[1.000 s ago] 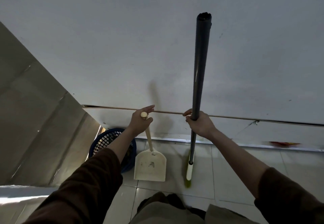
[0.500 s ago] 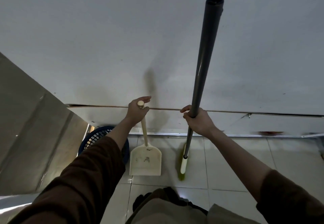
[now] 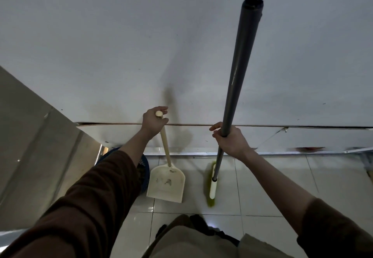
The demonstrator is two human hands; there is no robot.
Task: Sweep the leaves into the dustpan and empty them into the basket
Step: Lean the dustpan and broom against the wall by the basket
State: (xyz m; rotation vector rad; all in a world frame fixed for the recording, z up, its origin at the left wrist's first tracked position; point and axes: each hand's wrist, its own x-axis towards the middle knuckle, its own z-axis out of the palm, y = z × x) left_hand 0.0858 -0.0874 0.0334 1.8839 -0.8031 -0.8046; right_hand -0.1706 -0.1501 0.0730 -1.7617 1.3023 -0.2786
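— What is each hand holding?

— The left hand point(image 3: 153, 123) is curled around the top of the dustpan's thin, cream-coloured stick, whose rounded knob pokes out above the fingers. The right hand point(image 3: 232, 141) is clenched around the broom's point(image 3: 238, 88) smooth, dark grey pole, roughly two thirds of the way down it.

— And the dustpan itself?

— The dustpan point(image 3: 166, 185) is a flat, cream plastic scoop, squarish with a tapered shoulder, smudged with dirt on its face. It hangs upright just above or on the glossy pale floor tiles point(image 3: 252, 187); I can't tell whether it touches them.

— What about the broom head?

— Seen edge-on: a white plastic block with fuzzy yellow-green bristles point(image 3: 210, 199) resting on the tiles, just right of the dustpan.

— Where's the basket?

— The basket point(image 3: 144, 169) is dark blue plastic with a latticed wall, standing on the floor just left of the dustpan, mostly hidden behind the left brown sleeve point(image 3: 96, 197).

— Any leaves?

— Only a blurred reddish patch point(image 3: 306, 148) far right along the matte white wall's point(image 3: 121, 46) base; I can't tell what it is.
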